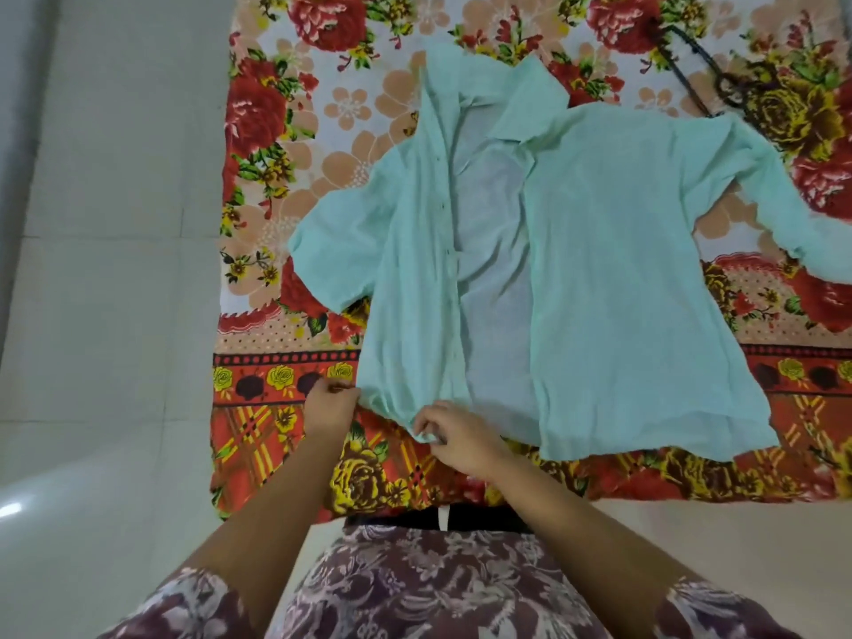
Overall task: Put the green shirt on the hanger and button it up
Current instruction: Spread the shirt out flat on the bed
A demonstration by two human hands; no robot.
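Observation:
The pale green shirt (599, 279) lies flat and unbuttoned on a floral cloth, collar away from me, its front panels apart and the inside of the back showing. A dark hanger (701, 66) lies on the cloth at the upper right, beyond the shirt's shoulder and apart from both hands. My left hand (329, 408) pinches the bottom corner of the left front panel at the hem. My right hand (454, 435) grips the same panel's lower edge near the button strip, a little to the right.
The red and orange floral cloth (276, 431) covers a white tiled floor (106, 269), which shows at the left and along the near side. My patterned clothing (415, 592) fills the bottom of the view.

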